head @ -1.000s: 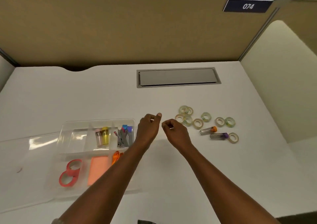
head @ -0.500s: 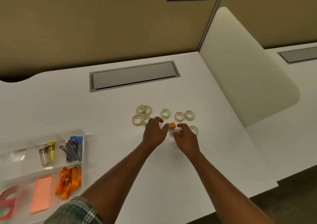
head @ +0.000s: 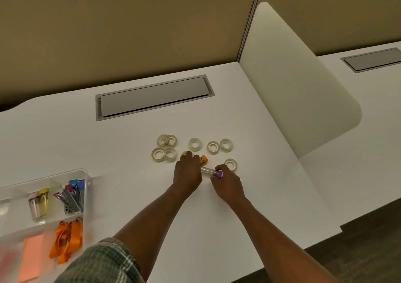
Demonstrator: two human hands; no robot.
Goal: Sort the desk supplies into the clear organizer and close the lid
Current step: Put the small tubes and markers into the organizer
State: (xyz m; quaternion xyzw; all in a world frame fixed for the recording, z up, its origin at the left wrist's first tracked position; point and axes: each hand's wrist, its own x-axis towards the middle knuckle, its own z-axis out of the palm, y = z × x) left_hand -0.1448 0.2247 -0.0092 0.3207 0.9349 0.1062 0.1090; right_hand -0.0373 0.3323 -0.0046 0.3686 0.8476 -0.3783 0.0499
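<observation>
- Two vials lying well to the right of the clear organizer [head: 85, 175] are now in hand. A second ago both hands hovered short of them, nearer the organizer.
- The left hand [head: 187, 174] has curled its fingers round the orange-capped vial [head: 203, 159], whose cap pokes out past the knuckles. The right hand [head: 227, 185] grips the purple-capped vial [head: 208, 170] at its cap end.
- Whether either vial has left the desk [head: 130, 152] cannot be told.
- Loose tape rolls [head: 194, 144] lie untouched around the hands, on the side farthest from the organizer.
- The organizer already holds other capped vials in a rear compartment, so this pair likely goes there. With the rolls unsorted, closing the lid looks some way off.
</observation>
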